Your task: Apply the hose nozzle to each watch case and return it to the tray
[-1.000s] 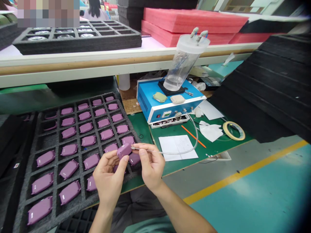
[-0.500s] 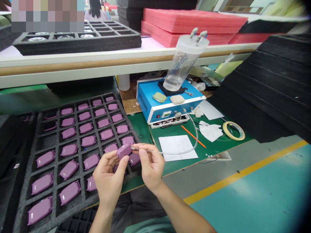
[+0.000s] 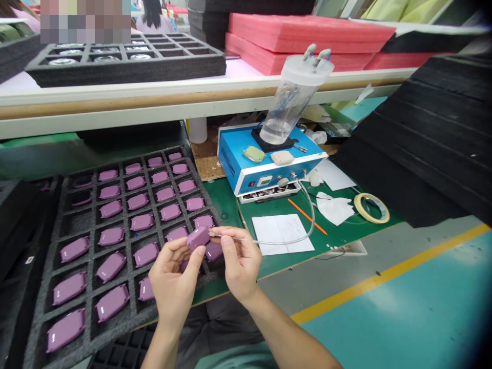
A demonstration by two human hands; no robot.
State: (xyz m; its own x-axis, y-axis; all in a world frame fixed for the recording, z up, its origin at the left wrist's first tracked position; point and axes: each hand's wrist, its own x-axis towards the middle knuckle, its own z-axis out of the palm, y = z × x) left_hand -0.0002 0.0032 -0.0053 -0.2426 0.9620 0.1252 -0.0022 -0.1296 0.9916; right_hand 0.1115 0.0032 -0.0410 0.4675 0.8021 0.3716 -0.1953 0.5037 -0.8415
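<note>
My left hand (image 3: pixel 175 277) pinches a purple watch-shaped case (image 3: pixel 198 240) between thumb and fingers, above the right front part of a dark foam tray (image 3: pixel 45 279). In my right hand (image 3: pixel 242 266), thumb and fingers close on the end of a clear thin tube (image 3: pixel 286 242). Its small metal tip (image 3: pixel 212 234) meets the right edge of the case; whether it sits inside a hole cannot be made out. Similar purple cases (image 3: pixel 110 303) lie in most of the tray's compartments. The tube curves back to the front of a blue machine (image 3: pixel 235 142).
A clear cylinder (image 3: pixel 284 105) stands on the machine, beside a green case (image 3: pixel 254 154) and a beige case (image 3: pixel 282 157). Paper (image 3: pixel 282 233), an orange stick (image 3: pixel 307 216) and a tape roll (image 3: pixel 358 207) lie on the green table. Black foam stacks (image 3: pixel 418 138) rise at right.
The view has shifted slightly, so the surroundings sit a little farther right. Both hands keep the same hold on the case and the tube, with the tip still at the case's edge.
</note>
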